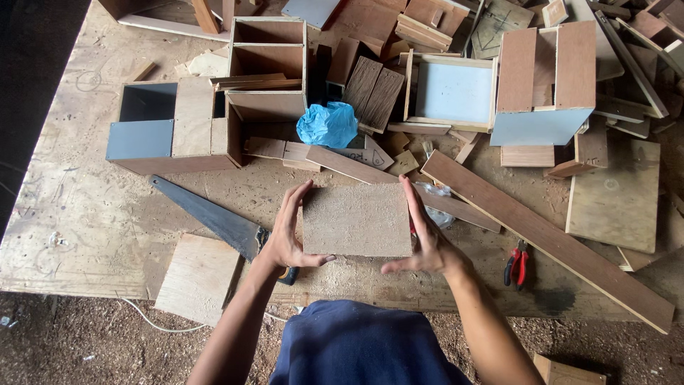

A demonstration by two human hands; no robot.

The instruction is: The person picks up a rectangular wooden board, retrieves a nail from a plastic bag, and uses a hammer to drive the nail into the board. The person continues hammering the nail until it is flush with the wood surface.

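The workbench [85, 214] in front of me is crowded along its far half with boxes and offcuts. The only open room is the sawdusted strip near my body and the bare stretch at my left, where the bench edge drops to a dark floor. A handsaw [214, 217] lies slantwise just left of my left wrist, its handle partly under that hand. A long plank [548, 239] runs diagonally off to my right, with red-handled pliers [518, 262] just on my side of it.

I hold a rectangular board [356, 219] flat between both hands, over the near middle of the bench. My left hand [288, 232] presses its left edge, fingers straight, thumb hooked under the near corner. My right hand [427, 235] presses the right edge the same way, palm flat and fingers extended. Neither hand curls shut; they clamp the board sideways.

Beyond the board sits a crumpled blue bag [328, 123]. I cannot see the board's underside, and the pile at the far right is cut off.
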